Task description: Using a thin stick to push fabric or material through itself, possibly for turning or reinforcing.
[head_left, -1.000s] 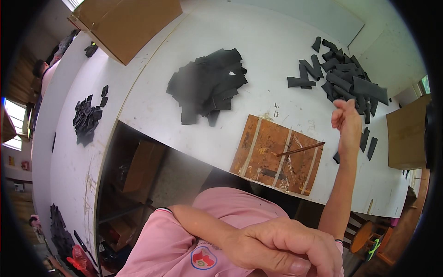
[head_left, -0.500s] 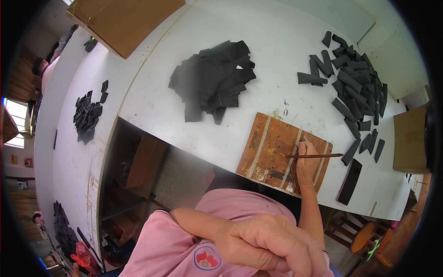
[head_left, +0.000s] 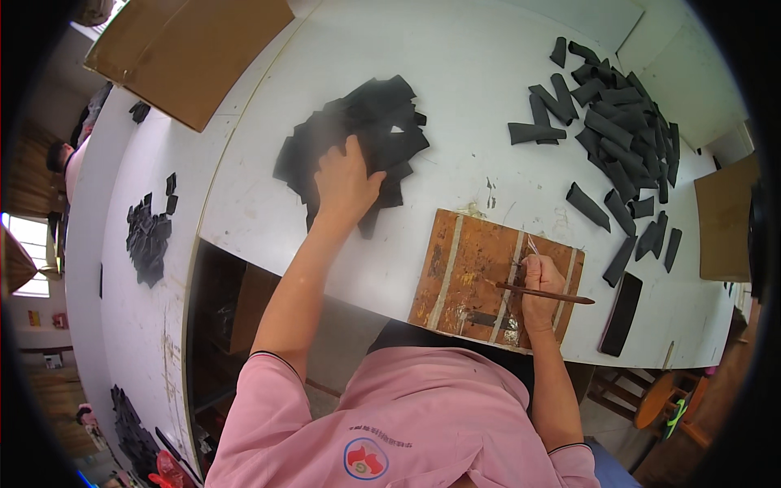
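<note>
My left hand (head_left: 348, 185) lies on a heap of flat dark fabric pieces (head_left: 399, 102) at the table's middle, fingers spread and nothing gripped. At the table's front edge is a brown wooden board (head_left: 476, 272) with pale tape strips and worn patches. Over its right part, my right hand (head_left: 543, 286) is closed round a thin, tapering brown stick (head_left: 582, 299). The stick lies nearly level, its ends showing on both sides of the hand. Thin pale strands (head_left: 532, 243) show by the right fingertips; I cannot tell what they belong to.
At the right is a pile of dark fabric tubes (head_left: 614, 126), some scattered towards a flat black slab (head_left: 621, 315). Cardboard boxes stand at the far left (head_left: 191, 61) and right edge (head_left: 722, 228). Small dark pieces (head_left: 149, 244) lie on the left table.
My left hand has swung from in front of my chest out to the fabric heap, its fingers now spread. My right hand still holds the stick over the board. The view has shifted slightly.
</note>
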Demonstrator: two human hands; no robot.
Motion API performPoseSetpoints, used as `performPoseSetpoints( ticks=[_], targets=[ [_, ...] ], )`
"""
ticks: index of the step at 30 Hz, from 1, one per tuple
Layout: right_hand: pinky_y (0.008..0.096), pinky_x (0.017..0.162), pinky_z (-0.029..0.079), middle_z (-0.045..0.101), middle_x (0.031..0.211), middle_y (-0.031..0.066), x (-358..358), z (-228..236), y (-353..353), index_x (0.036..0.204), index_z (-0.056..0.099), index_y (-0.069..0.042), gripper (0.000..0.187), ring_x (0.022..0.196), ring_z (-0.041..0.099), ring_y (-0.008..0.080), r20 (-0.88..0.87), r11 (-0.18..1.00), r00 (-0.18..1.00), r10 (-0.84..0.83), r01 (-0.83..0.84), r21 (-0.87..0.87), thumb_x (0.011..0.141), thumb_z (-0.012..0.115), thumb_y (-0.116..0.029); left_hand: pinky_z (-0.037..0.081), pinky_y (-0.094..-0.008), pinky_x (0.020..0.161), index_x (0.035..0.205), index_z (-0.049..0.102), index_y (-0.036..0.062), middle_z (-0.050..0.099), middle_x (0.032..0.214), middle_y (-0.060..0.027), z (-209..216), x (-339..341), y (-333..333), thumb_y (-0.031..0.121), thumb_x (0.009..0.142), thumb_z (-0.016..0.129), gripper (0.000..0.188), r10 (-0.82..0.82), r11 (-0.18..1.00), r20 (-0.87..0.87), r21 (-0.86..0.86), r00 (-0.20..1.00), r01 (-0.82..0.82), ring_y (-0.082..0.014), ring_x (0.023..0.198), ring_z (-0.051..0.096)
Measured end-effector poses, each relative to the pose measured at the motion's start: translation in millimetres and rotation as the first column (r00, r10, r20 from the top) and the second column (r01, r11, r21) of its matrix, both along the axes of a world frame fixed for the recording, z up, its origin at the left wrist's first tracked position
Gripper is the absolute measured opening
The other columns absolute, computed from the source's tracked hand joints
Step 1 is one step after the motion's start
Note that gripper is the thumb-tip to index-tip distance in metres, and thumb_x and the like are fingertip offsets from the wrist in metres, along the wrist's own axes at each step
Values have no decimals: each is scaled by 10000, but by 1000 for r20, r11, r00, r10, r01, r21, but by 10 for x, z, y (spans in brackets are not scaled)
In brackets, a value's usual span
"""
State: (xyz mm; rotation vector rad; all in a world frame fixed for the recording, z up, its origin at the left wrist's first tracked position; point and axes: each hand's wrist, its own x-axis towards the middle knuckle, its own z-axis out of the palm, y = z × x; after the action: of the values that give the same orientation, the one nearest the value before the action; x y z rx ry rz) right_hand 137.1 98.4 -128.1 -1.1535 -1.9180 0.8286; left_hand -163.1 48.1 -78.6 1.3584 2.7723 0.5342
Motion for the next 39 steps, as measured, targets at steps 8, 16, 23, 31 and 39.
performPoseSetpoints(
  ticks=[8,16,23,31,39],
  targets=[
    [277,509,392,521,615,81,-2,16,14,733,538,14,241,529,477,163,1,999,999,-42,42,2,859,483,-183,486,-397,580,860,558,-1,586,664,-182,-157,-253,285,40,700,532,167,-131,986,-322,-138,938,91,-341,623,593],
    [273,483,368,484,576,66,12,6,15,724,535,18,268,504,435,136,-20,999,999,-41,42,8,864,481,-204,452,-420,599,741,514,12,587,707,-164,177,-358,190,-2,689,473,68,-36,995,-298,-99,954,7,-349,678,570],
    [320,509,402,524,628,122,0,53,8,732,538,12,194,541,510,261,0,999,999,-42,42,-5,828,524,-156,449,-414,612,785,533,28,590,772,-142,190,-446,151,-36,700,444,138,54,996,-363,86,930,-24,-337,707,565],
    [282,488,374,492,577,80,15,26,24,726,533,21,273,504,452,154,-10,999,999,-36,36,4,864,479,-208,442,-360,597,894,579,21,595,750,-157,693,-296,-31,-51,705,446,242,183,846,-289,533,940,-1,-338,678,557],
    [316,492,388,500,600,117,13,63,10,711,523,11,189,517,491,252,-21,999,999,-44,44,-20,821,532,-142,430,-246,721,968,565,-65,605,849,-68,729,180,-202,-10,841,421,200,-197,420,523,809,829,-411,-138,766,554]
  ],
)
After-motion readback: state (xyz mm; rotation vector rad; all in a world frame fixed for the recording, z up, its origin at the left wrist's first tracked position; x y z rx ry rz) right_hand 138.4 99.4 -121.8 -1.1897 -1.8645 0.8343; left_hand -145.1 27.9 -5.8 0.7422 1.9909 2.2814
